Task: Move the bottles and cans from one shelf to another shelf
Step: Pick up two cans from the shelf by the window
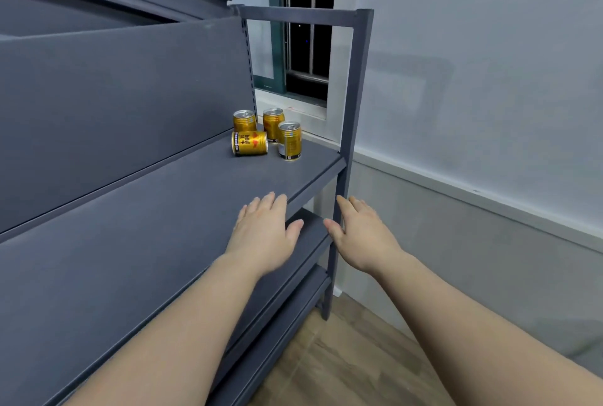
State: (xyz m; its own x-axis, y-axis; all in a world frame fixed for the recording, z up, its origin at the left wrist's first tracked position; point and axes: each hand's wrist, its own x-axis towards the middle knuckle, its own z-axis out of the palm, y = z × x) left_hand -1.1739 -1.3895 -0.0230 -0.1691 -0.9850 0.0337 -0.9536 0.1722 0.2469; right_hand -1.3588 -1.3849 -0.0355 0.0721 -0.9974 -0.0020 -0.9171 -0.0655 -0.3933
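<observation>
We hold nothing: our left hand [264, 229] and right hand [362, 236] hover, fingers spread, over the shelf's [182, 203] near edge. Four gold cans [257, 142] wait at its far end, one lying down; by the look of it, none is moved yet.

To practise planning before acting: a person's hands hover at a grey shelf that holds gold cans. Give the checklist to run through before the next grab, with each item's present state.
1. Left hand free: ok, fingers straight, holding nothing.
2. Right hand free: ok, open, holding nothing.
3. Gold metal drink cans all upright: not ok; three stand, the toppled can lies on its side.
4. Way over the dark grey metal shelf board to the cans unobstructed: ok.
5. Room on the lower shelf: cannot tell, mostly hidden.
</observation>
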